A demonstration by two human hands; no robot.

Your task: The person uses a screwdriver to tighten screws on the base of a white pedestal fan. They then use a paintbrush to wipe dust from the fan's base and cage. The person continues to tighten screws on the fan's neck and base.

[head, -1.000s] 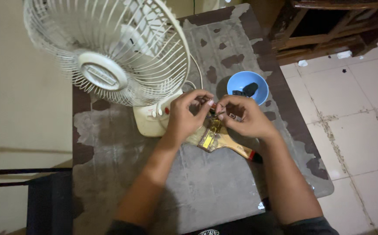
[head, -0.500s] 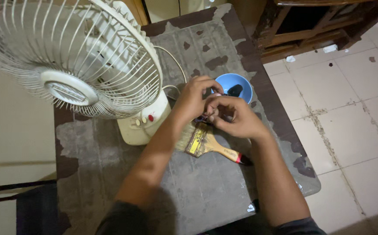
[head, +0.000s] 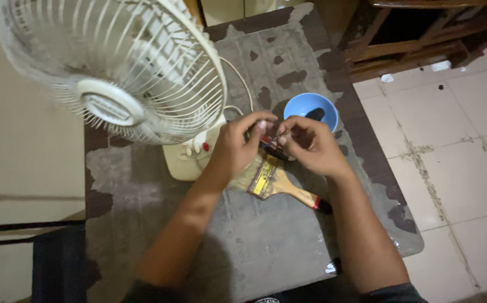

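Note:
My left hand (head: 239, 147) and my right hand (head: 309, 147) meet over the middle of the worn grey table (head: 266, 241). Together they pinch a small dark tool with a red part (head: 271, 147) between their fingertips; what kind of tool it is I cannot tell. A paintbrush (head: 280, 184) with a wooden handle and a yellow band lies on the table right under my hands. A white table fan (head: 114, 84) with a wire cage stands to the left, its base (head: 190, 157) touching my left hand's side.
A blue bowl (head: 302, 106) with a dark object inside sits just beyond my right hand. The fan's white cord (head: 242, 84) loops behind it. Dark wooden furniture (head: 417, 39) stands at the top right, over a tiled floor (head: 456, 157) on the right.
The view has shifted, so the fan and table sit a little differently in the frame. My hands stay together on the small tool, above the paintbrush, with fingers slightly rearranged.

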